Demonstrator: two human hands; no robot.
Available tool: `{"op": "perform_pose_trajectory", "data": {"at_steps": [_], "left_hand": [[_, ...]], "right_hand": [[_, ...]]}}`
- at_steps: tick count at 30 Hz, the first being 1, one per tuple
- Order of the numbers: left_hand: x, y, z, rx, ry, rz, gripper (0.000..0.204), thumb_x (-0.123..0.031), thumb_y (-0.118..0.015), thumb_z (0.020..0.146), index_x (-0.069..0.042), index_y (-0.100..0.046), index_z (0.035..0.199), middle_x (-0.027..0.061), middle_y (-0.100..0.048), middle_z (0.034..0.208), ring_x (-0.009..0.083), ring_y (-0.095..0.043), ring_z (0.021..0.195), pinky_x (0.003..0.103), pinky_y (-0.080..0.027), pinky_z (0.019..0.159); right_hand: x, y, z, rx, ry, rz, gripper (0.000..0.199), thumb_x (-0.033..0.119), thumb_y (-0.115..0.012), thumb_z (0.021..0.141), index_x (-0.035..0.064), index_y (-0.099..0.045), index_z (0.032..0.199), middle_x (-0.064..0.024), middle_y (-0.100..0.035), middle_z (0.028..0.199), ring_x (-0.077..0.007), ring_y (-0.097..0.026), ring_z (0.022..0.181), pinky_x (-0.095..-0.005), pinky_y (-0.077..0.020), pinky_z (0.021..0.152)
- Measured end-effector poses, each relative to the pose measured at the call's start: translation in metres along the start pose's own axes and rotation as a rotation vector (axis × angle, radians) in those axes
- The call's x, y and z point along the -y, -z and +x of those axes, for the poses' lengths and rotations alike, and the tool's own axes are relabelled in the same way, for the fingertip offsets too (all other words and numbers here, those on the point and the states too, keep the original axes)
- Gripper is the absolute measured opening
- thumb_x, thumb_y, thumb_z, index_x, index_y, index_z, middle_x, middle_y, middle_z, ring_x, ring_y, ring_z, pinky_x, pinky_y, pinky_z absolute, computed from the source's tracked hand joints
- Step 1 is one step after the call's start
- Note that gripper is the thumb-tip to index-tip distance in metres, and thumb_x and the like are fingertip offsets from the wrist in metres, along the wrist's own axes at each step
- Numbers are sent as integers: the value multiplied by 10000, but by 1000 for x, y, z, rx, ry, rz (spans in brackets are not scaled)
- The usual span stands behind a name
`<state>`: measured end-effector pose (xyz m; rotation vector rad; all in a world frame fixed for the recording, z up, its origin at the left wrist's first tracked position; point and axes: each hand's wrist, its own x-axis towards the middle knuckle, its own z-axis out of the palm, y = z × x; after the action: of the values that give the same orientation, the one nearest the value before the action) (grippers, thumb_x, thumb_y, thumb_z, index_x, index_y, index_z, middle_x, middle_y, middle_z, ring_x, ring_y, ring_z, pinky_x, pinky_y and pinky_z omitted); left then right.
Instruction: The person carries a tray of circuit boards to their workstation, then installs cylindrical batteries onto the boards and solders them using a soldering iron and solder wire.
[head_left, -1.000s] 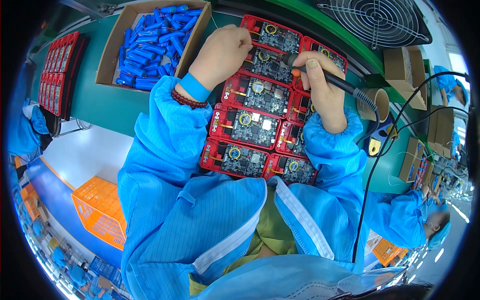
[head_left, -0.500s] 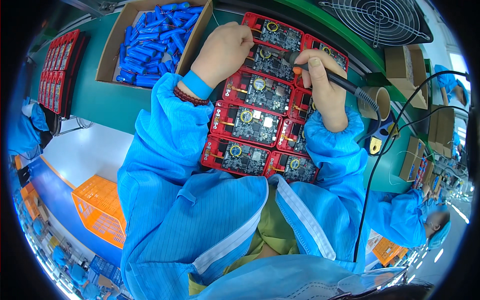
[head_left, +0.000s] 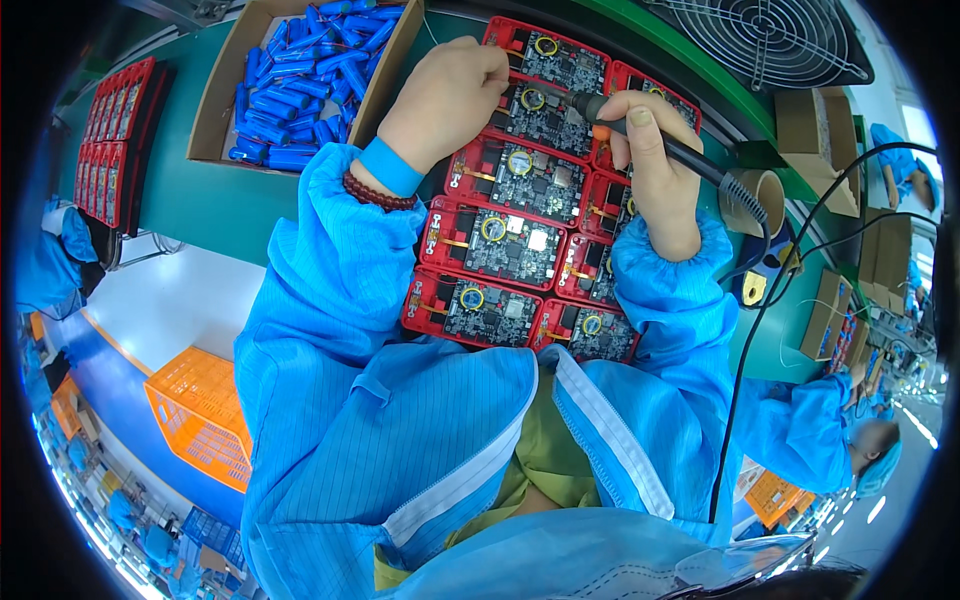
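Observation:
Red plastic housings with dark circuit boards, such as the one under my hands (head_left: 552, 125), lie in two columns before me. Each visible board carries a round part ringed in yellow. A soldering iron (head_left: 690, 157) is gripped in my right hand (head_left: 655, 160), its tip pointing left over the second board from the top. At that housing's left edge, the fingertips of my left hand (head_left: 445, 108) are pinched together. What they hold, if anything, is hidden. A blue band and dark red beads circle my left wrist.
A cardboard box of blue cylindrical batteries (head_left: 222, 105) stands left of my left hand. More red housings (head_left: 110, 150) are stacked at the far left. On the right are a fan with a wire guard (head_left: 760, 40), a cardboard roll (head_left: 755, 200), black cables and a co-worker's sleeve (head_left: 795, 430).
My right hand and the soldering iron have shifted slightly right. My left hand stays pinched at the same housing, and the boards keep their places.

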<state>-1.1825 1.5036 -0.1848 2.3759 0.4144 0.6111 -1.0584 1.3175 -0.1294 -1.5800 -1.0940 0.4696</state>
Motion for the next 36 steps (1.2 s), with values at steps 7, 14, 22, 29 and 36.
{"op": "perform_pose_trajectory", "data": {"at_steps": [7,14,22,29,36], "left_hand": [[1,-1,1,4,-3,12,69,-79,-595,838,-16,-614,860,143,-532,797,309,-551,753,401,-437,674],[0,-1,1,1,7,28,69,-77,-586,840,-16,-616,854,147,-537,805,322,-557,760,406,-444,682],[-1,-1,1,0,-9,29,69,-78,-591,828,-17,-620,839,147,-542,801,327,-560,768,419,-447,693],[2,-5,4,-8,-20,32,75,-81,-588,829,-14,-621,833,148,-546,803,329,-560,774,422,-447,692],[-2,0,-1,-44,-8,16,80,-90,-588,820,-13,-603,801,150,-547,788,341,-556,765,433,-445,686]], "right_hand": [[-1,0,1,9,-16,-26,318,260,-474,1007,-10,-641,988,-63,-603,762,-64,-452,611,-213,-361,547],[0,-3,1,15,-33,-14,317,259,-476,1006,-14,-637,996,-64,-602,760,-62,-451,614,-213,-361,549],[-3,-4,-1,-35,15,46,294,286,-539,981,18,-660,964,-7,-579,710,-48,-476,586,-208,-387,526],[-2,3,-3,-53,49,73,282,268,-539,979,10,-654,975,-2,-567,707,-42,-464,589,-210,-368,517],[30,13,-21,-54,146,17,263,213,-519,974,-18,-643,974,-44,-588,766,-61,-481,591,-219,-370,518]]}}
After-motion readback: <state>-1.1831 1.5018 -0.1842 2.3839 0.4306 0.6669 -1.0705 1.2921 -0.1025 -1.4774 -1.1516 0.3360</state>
